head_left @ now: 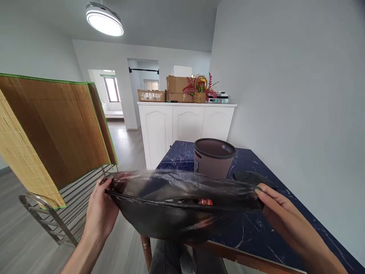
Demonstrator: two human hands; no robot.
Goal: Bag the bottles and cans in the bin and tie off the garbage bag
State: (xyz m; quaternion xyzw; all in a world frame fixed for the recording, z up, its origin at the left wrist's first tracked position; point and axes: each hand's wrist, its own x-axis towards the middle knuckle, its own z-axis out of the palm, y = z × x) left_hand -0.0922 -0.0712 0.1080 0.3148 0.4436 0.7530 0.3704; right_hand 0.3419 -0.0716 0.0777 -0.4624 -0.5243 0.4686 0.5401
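Observation:
A thin black plastic bag (171, 219) is stretched wide between my two hands above the near edge of the table. My left hand (100, 207) pinches one end of its rim, and my right hand (278, 201) pinches the other. The bag's mouth gapes a little between them. Through the film shows a small red item (205, 202), too covered to make out. Just beyond the bag stands a brownish-mauve trash can (213, 164) with a dark rim and handle holes, upright on the table; the bag hides its base.
The blue marble-patterned table (256, 236) runs along the right wall, with a dark flat item (252, 179) on it. A white cabinet (186, 121) behind carries cardboard boxes (178, 89) and a flower basket (199, 97). On the left, a metal rack (51, 217) holds a bamboo mat (62, 129).

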